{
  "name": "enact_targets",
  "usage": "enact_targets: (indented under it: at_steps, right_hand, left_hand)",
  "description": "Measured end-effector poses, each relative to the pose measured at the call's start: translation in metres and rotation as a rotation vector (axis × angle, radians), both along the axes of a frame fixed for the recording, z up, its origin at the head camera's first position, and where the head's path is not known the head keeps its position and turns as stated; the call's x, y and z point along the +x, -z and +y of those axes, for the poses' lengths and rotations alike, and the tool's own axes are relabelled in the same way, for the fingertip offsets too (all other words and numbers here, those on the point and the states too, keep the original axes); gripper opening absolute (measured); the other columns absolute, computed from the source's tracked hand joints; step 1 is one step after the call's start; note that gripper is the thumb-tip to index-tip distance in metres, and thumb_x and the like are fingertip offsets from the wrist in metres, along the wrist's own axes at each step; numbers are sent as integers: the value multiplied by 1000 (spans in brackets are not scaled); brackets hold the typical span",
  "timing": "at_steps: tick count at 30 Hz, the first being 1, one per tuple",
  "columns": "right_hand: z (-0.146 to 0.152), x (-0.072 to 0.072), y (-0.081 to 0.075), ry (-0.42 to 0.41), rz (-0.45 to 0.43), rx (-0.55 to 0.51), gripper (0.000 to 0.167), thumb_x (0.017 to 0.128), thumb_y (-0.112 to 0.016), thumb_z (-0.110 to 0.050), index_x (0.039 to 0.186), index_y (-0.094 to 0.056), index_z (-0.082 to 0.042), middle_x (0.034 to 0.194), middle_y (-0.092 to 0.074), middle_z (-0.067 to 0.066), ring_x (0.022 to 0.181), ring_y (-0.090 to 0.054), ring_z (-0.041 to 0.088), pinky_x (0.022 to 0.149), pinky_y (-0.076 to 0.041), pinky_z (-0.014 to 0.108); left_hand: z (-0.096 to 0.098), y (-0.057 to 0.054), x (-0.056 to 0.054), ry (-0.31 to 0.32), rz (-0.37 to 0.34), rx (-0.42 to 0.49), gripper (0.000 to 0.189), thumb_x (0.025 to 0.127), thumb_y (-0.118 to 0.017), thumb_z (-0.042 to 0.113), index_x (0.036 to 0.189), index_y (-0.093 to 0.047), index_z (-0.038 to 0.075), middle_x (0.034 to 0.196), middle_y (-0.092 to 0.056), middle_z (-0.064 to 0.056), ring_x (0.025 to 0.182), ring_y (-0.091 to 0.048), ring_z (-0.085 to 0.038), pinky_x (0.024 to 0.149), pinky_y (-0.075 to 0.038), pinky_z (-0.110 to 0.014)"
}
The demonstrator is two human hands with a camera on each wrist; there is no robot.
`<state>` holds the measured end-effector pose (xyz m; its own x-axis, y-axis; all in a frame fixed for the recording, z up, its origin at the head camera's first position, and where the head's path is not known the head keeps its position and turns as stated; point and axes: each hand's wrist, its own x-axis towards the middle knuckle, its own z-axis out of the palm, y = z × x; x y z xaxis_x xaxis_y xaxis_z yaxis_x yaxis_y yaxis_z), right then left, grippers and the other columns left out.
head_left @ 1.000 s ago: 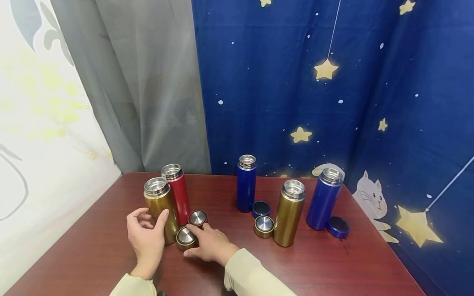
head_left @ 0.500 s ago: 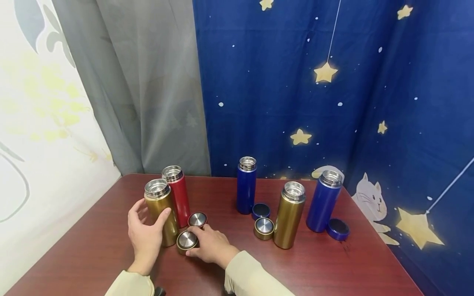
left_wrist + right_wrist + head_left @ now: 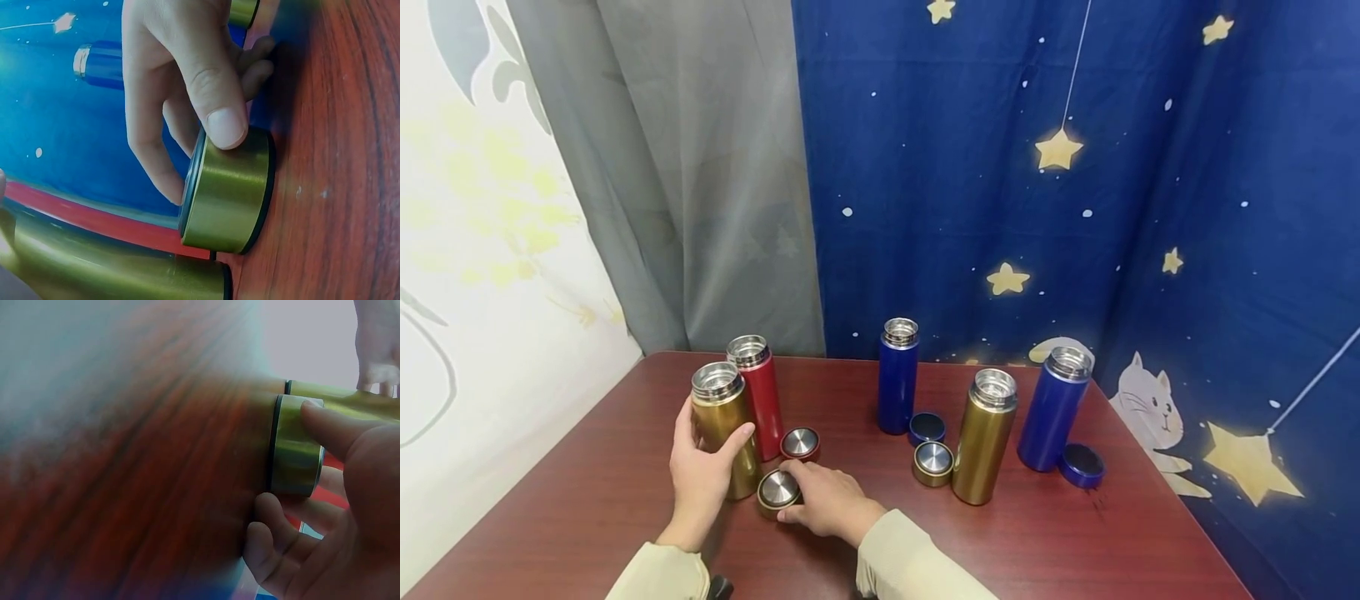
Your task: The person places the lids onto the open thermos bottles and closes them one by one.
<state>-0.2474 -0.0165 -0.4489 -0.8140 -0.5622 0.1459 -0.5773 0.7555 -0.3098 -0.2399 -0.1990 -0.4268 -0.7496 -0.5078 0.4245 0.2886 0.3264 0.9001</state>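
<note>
On the left, my left hand (image 3: pixel 698 483) wraps round an upright gold thermos bottle (image 3: pixel 724 423), thumb along its near side and the other fingers partly hidden behind it. The bottle's steel mouth is uncovered. My right hand (image 3: pixel 831 497) holds a gold lid (image 3: pixel 777 490) with a steel top, sitting on the table just right of that bottle. In the left wrist view the thumb presses the side of the lid (image 3: pixel 231 194), with a finger at its top edge. The right wrist view shows the lid's base (image 3: pixel 295 453) against the tabletop.
A red bottle (image 3: pixel 766 400) stands behind the gold one, its red lid (image 3: pixel 801 443) close by. Rightward are a blue bottle (image 3: pixel 898 383), a second gold bottle (image 3: pixel 983 450) and another blue bottle (image 3: pixel 1052 421), all uncapped. Their lids (image 3: pixel 933 461) lie beside them on the table (image 3: pixel 1060 550).
My left hand has closed in from beside the gold bottle to round it. The right fingers have settled on the gold lid, which has shifted slightly.
</note>
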Motion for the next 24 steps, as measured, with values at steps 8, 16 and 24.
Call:
enact_targets:
  at_steps: [8,16,24]
  right_hand:
    - [2,-1,-2,-39,16,-1,58,77,-80,-45,126,-56,-27,107,-64,-10,94,-60,4,76,-50,29]
    - [6,-3,-1,-122,42,-25,54,80,-79,-42,128,-59,-29,104,-62,-10,94,-58,3,79,-49,25]
    - [11,-5,-2,-180,39,-78,43,83,-77,-39,122,-65,-30,107,-62,-9,97,-57,3,82,-48,22]
  left_hand:
    - [-1,-1,2,-10,-8,-30,89,79,-83,20,152,-33,21,140,-50,-10,119,-50,-25,88,-39,-26]
    - [-3,-1,3,-1,-28,-45,87,79,-83,21,151,-33,18,138,-50,-12,119,-50,-27,88,-39,-29]
    - [-4,-5,5,7,-53,-52,87,79,-83,23,150,-35,17,139,-50,-13,119,-51,-29,90,-40,-34]
